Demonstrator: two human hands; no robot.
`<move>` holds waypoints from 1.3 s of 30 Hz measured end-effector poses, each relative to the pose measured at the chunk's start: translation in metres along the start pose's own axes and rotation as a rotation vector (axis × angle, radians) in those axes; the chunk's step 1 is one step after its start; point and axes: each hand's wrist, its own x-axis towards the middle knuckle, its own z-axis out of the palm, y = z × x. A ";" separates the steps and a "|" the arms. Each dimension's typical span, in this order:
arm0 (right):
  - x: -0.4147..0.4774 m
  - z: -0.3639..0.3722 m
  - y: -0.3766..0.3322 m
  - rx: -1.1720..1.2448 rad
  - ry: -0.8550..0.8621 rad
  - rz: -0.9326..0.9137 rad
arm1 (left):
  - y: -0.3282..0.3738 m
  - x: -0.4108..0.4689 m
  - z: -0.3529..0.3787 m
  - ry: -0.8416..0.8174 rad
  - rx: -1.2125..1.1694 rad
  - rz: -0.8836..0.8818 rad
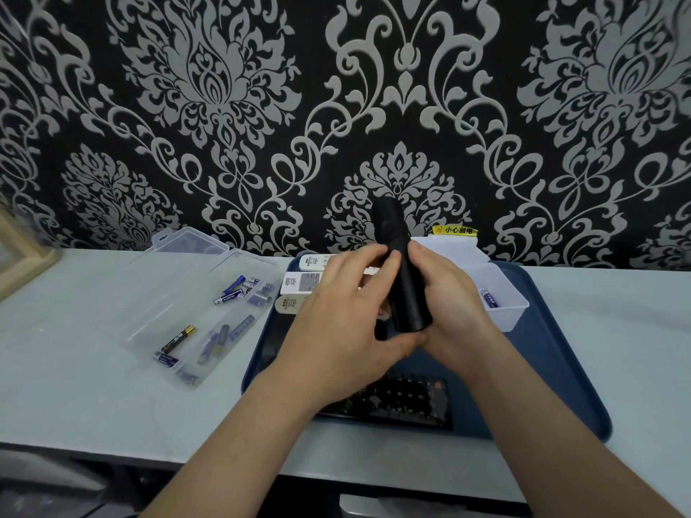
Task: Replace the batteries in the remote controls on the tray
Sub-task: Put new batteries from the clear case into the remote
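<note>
observed black remote held near upright between both hands above blue tray, upper end pointing at damask wallpaper. noted grip of left hand clamped on it: fingers curled round left side, thumb under lower end. noted grip of right hand clamped on same remote: thumb pressed against upper body, palm cupping right side. could not tell state of battery cover, that part being hidden by the hands.

recorded on tray, behind left hand: white remotes, three counted, stacked side by side, partly covered. recorded keypad remote, black, lying flat at near edge of tray under the forearms. recorded small white bin at right rear of tray, holding blue battery.

noted tray resting on pale bench. logged clear plastic case just left of tray, lid open, with loose blue-and-white batteries in several compartments and one black-and-gold battery near front. logged yellow warning label at wall behind bin, wooden frame at far left edge.
</note>
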 end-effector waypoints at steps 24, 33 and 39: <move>-0.013 0.013 0.004 -0.064 -0.152 0.100 | -0.015 0.002 -0.016 -0.168 -0.190 -0.151; -0.005 -0.004 0.000 -0.682 -0.162 -0.086 | -0.022 0.008 -0.018 -0.090 -0.773 -0.412; -0.001 -0.015 -0.002 -0.968 -0.404 -0.181 | -0.026 0.013 -0.015 0.060 -1.116 -0.790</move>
